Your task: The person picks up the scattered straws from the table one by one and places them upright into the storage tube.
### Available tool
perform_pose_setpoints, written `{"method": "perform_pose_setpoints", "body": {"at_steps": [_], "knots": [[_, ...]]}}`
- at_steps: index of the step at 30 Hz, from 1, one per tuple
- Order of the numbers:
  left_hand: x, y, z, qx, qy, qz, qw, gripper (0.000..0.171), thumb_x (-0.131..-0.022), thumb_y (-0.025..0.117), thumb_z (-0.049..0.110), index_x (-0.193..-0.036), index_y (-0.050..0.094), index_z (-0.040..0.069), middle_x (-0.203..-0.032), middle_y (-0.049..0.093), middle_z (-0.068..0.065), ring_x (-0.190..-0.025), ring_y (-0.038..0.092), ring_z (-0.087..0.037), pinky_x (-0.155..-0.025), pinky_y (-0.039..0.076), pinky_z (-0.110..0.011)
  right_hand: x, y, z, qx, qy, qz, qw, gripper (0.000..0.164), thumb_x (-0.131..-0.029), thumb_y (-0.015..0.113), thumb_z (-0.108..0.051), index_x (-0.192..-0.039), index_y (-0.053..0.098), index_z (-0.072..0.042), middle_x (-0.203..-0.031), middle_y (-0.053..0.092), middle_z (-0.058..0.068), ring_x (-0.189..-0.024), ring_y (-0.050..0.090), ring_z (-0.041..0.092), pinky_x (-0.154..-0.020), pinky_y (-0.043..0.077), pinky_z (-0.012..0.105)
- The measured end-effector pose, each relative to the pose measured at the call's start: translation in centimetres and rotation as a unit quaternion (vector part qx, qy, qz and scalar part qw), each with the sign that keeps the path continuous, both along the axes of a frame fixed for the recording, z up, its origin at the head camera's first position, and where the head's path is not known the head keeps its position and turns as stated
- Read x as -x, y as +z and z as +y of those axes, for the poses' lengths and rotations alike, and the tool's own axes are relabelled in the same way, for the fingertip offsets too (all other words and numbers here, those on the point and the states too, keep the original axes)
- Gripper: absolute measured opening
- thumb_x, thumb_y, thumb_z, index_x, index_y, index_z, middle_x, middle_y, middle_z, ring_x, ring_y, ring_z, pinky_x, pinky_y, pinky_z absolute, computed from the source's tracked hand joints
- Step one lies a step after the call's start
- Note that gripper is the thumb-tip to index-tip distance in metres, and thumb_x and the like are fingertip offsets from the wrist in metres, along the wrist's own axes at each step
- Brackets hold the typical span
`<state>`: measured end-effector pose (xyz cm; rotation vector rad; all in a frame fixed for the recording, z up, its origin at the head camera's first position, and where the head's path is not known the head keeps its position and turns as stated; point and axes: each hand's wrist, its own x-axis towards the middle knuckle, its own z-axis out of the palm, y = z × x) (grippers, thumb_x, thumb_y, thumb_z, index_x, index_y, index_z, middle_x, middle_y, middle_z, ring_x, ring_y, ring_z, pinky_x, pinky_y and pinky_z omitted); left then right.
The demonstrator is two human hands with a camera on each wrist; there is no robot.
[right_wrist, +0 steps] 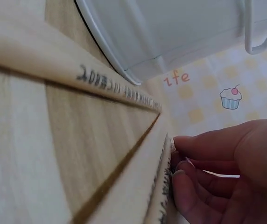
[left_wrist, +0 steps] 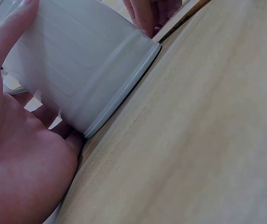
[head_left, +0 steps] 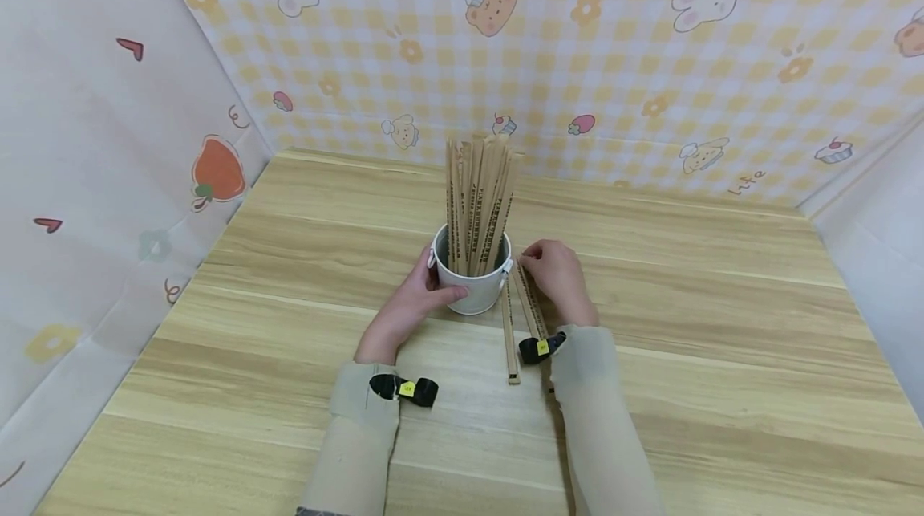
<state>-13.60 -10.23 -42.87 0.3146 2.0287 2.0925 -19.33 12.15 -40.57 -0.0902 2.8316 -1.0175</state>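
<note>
A small white metal bucket (head_left: 472,295) stands upright on the table, holding several paper-wrapped chopsticks (head_left: 476,207) with black print. My left hand (head_left: 410,303) grips the bucket's left side, its thumb across the front wall; in the left wrist view the other fingers go behind the bucket (left_wrist: 82,60). Just right of the bucket, my right hand (head_left: 557,271) pinches the far end of a chopstick packet (head_left: 530,301) lying on the table. The right wrist view shows the thumb and fingertips of the right hand (right_wrist: 227,172) at that end. The sleeve partly hides its near end.
Another wrapped chopstick packet (head_left: 510,347) lies on the wooden table (head_left: 253,323), between the bucket and the right forearm. A patterned cloth (head_left: 447,58) hangs behind the table, and a white cloth (head_left: 94,139) covers the left side. Both wrists wear black straps.
</note>
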Motion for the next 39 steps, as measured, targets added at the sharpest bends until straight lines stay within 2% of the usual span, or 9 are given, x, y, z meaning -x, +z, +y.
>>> {"method": "perform_pose_setpoints", "body": {"at_steps": [7,12,16,20,24,27,34,36,39], "knots": [[0.0,0.0,0.0,0.002,0.0,0.005,1.0,0.09,-0.073,0.073,0.019,-0.14,0.015,0.037,-0.143,0.024,0.002,-0.129,0.025,-0.016,-0.105,0.02,-0.033,0.1,-0.5,-0.3,-0.014,-0.016,0.02,1.0,0.016,-0.085,0.057,-0.02,-0.078,0.065,-0.009,-0.076,0.062,0.004,-0.07,0.054,0.021,-0.064,0.044,0.032],[0.1,0.0,0.0,0.003,0.001,-0.001,1.0,0.091,-0.072,0.073,0.02,-0.139,0.013,0.039,-0.143,0.024,0.003,-0.129,0.026,-0.016,-0.105,0.021,-0.033,0.0,-0.3,0.0,-0.007,-0.013,0.013,1.0,0.017,-0.085,0.052,-0.019,-0.083,0.063,-0.007,-0.079,0.061,0.006,-0.072,0.053,0.022,-0.065,0.044,0.033],[0.1,0.0,0.0,0.002,-0.002,-0.005,1.0,0.091,-0.073,0.072,0.019,-0.139,0.013,0.041,-0.143,0.025,0.003,-0.128,0.026,-0.016,-0.105,0.022,-0.033,0.0,0.1,0.4,0.029,-0.016,-0.014,0.999,0.019,-0.086,0.048,-0.022,-0.091,0.059,-0.007,-0.078,0.059,0.007,-0.066,0.053,0.021,-0.058,0.045,0.031],[-0.2,0.8,0.0,-0.005,-0.005,-0.011,0.9999,0.092,-0.073,0.072,0.017,-0.139,0.013,0.04,-0.143,0.025,0.001,-0.128,0.027,-0.018,-0.104,0.023,-0.034,0.0,0.7,0.8,0.094,-0.029,-0.02,0.995,0.02,-0.086,0.05,-0.022,-0.095,0.057,-0.006,-0.073,0.058,0.009,-0.055,0.055,0.02,-0.049,0.048,0.03],[-0.6,1.9,0.1,-0.008,-0.009,-0.012,0.9999,0.093,-0.074,0.071,0.015,-0.141,0.011,0.036,-0.144,0.023,-0.003,-0.129,0.026,-0.021,-0.104,0.022,-0.036,0.0,1.8,1.1,0.153,-0.046,-0.014,0.987,0.019,-0.086,0.052,-0.02,-0.097,0.056,-0.005,-0.076,0.06,0.01,-0.053,0.056,0.02,-0.048,0.051,0.03],[-0.8,2.1,0.1,-0.002,-0.005,-0.018,0.9998,0.091,-0.074,0.071,0.016,-0.141,0.012,0.035,-0.144,0.023,-0.001,-0.129,0.024,-0.018,-0.105,0.021,-0.034,-0.2,3.0,1.3,0.181,-0.058,-0.008,0.982,0.02,-0.087,0.053,-0.021,-0.098,0.056,-0.005,-0.08,0.063,0.012,-0.055,0.058,0.02,-0.05,0.052,0.031],[0.1,-0.1,0.0,0.003,0.001,-0.001,1.0,0.091,-0.073,0.072,0.02,-0.139,0.013,0.041,-0.143,0.024,0.003,-0.129,0.025,-0.016,-0.105,0.021,-0.034,-0.9,5.8,1.7,0.216,-0.081,0.033,0.972,0.023,-0.087,0.054,-0.024,-0.099,0.058,-0.006,-0.081,0.065,0.011,-0.051,0.06,0.02,-0.052,0.053,0.036],[0.1,-0.1,0.0,0.006,0.002,-0.001,1.0,0.091,-0.073,0.072,0.02,-0.138,0.013,0.042,-0.143,0.024,0.004,-0.128,0.026,-0.016,-0.105,0.021,-0.034,-1.2,6.6,1.8,0.222,-0.088,0.053,0.97,0.023,-0.087,0.055,-0.027,-0.099,0.059,-0.007,-0.081,0.065,0.008,-0.051,0.059,0.019,-0.05,0.052,0.033],[0.2,-0.1,0.1,0.002,0.0,0.002,1.0,0.091,-0.073,0.072,0.02,-0.139,0.013,0.042,-0.143,0.023,0.005,-0.129,0.025,-0.015,-0.105,0.021,-0.033,-1.9,7.9,2.1,0.251,-0.101,0.09,0.958,0.024,-0.086,0.056,-0.03,-0.098,0.058,-0.009,-0.082,0.065,0.006,-0.052,0.059,0.018,-0.049,0.052,0.029]]}}
